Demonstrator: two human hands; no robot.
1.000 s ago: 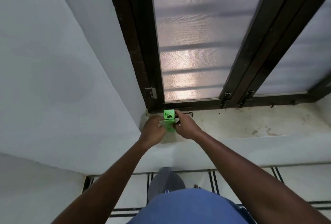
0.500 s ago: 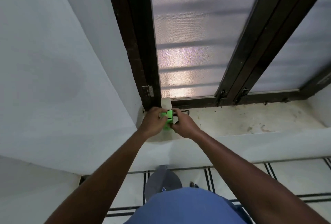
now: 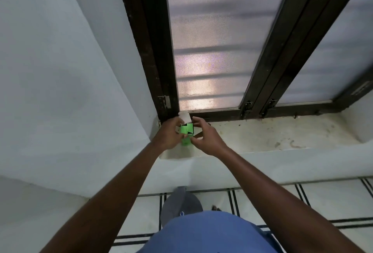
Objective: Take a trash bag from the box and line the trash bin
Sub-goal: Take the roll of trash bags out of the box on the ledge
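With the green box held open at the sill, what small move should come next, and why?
Probably the right hand should reach its fingers into the green box and pinch a bag. The left hand grips the box, its flaps stand open with the dark inside showing, and no bag is out yet.

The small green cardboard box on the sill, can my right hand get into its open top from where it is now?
Probably yes. The small green cardboard box has its flaps open, the left hand holds it, and the right hand hovers beside it.
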